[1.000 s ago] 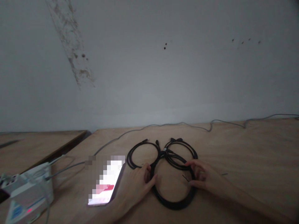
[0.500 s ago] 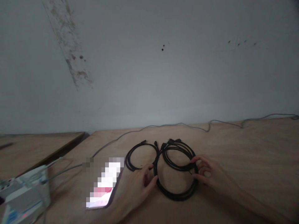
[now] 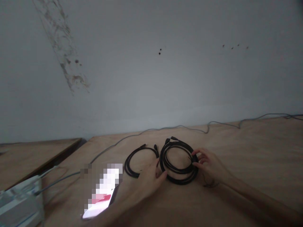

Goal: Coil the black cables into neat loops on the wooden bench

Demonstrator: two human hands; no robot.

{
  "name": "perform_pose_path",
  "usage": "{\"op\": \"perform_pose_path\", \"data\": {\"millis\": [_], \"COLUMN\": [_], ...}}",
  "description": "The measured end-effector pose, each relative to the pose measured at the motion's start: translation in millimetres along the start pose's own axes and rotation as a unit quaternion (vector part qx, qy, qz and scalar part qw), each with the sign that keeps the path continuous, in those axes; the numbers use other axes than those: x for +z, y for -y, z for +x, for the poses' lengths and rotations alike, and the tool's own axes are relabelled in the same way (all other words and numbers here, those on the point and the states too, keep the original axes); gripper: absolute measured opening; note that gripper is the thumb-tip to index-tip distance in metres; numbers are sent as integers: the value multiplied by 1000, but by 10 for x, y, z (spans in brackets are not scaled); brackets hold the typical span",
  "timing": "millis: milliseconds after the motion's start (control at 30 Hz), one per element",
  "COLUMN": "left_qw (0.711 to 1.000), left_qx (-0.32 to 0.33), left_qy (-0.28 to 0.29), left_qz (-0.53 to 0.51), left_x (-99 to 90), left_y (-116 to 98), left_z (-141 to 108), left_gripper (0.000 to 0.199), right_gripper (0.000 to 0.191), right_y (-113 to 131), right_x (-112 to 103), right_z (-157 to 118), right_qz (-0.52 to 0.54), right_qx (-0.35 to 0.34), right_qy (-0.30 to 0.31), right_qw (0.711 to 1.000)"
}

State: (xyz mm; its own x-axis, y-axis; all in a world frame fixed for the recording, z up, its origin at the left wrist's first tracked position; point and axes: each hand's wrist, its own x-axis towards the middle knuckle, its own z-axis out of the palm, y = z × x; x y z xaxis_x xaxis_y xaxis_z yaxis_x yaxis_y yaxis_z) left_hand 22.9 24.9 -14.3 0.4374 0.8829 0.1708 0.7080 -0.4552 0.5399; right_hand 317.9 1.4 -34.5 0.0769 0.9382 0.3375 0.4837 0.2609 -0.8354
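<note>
Two coiled black cables, one large (image 3: 181,182) and one smaller, lie overlapped on the wooden table, their plugs at the top. My right hand (image 3: 204,160) pinches the right side of the large coil between thumb and fingers. At its left side is my left hand (image 3: 151,176), thumb and fingers apart, with the thumb near the coil's lower left edge. Another black cable coil (image 3: 127,160) sits to the left, partly behind my left hand. A thin dark tie (image 3: 208,184) shows below my right hand.
A phone (image 3: 101,201) with a lit, partly blurred screen lies left of my left forearm. White boxy equipment (image 3: 21,201) stands at the lower left. A thin grey cable (image 3: 127,136) runs along the table's back by the wall.
The large coil has moved up onto the smaller coil, so the two overlap more fully. My right hand has moved up with it, and my left hand has shifted right and slightly up.
</note>
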Motion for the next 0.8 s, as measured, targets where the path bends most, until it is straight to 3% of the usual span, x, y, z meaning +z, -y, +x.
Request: {"op": "perform_pose_path", "data": {"millis": [200,367,633,800], "left_qw": [1000,1000,1000,999], "left_qx": [4,0,-24,-44], "left_qy": [-3,9,-6,12], "left_qz": [-1,-8,-11,-18], "left_x": [98,131,77,31], "left_y": [-44,2,9,-4], "left_z": [350,483,249,67], "left_gripper": [56,53,62,66], "right_gripper": [29,29,30,28], "right_y": [-261,-360,-267,-169], "right_x": [2,14,17,17], "right_z": [205,265,133,-12], "right_qz": [-21,-6,-42,-64], "right_qx": [42,45,15,14], "right_qy": [1,27,18,32], "right_qw": [999,999,999,997]}}
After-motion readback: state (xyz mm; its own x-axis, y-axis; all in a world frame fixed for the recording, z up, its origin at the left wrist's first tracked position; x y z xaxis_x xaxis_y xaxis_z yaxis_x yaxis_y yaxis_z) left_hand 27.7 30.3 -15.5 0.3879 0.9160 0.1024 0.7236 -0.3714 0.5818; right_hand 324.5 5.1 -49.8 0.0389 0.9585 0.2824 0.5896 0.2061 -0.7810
